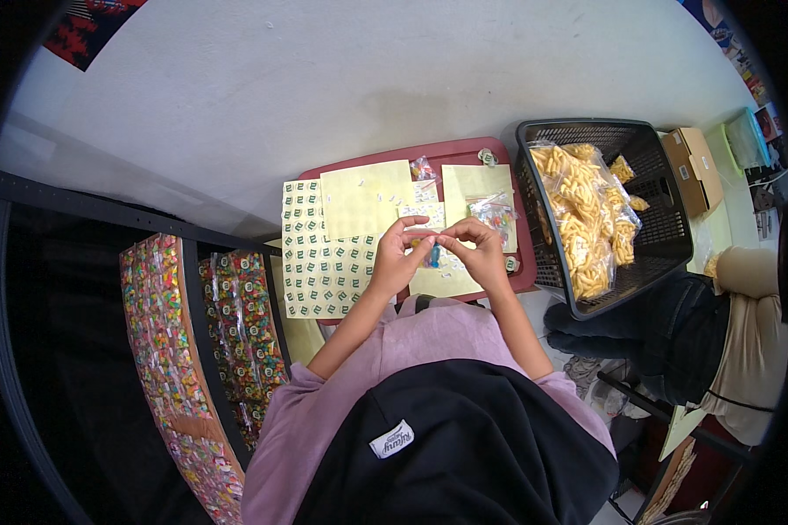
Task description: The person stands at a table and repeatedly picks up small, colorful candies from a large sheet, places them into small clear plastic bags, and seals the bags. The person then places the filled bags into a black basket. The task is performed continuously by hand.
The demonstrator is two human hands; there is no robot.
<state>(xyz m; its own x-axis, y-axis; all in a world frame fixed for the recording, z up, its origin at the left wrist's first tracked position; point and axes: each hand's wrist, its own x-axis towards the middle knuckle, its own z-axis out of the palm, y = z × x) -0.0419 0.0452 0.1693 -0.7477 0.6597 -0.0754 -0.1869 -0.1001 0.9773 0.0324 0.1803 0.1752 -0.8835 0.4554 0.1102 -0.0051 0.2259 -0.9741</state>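
Observation:
Between both hands hangs a small clear zip bag (431, 256) with colourful pieces inside, its reddish top strip pinched by the fingertips. My left hand (397, 256) grips the strip's left end, and my right hand (479, 252) has its right part between thumb and forefinger. Just beyond the right hand, more small filled zip bags (492, 213) lie on a pale yellow sheet (459, 180). A sheet of round green-and-white stickers (308, 262) spreads to the left, partly under another pale sheet (361, 203) bearing a few small white labels. All rest on a dark red table (381, 154).
A black plastic basket (663, 243) with bags of yellow snacks (574, 223) stands at the right, a cardboard box (693, 170) beyond it. Shelving (190, 282) at the left holds packed sweets (164, 328). Another person (689, 335) is close by at the right. A wall (341, 85) rises behind the table.

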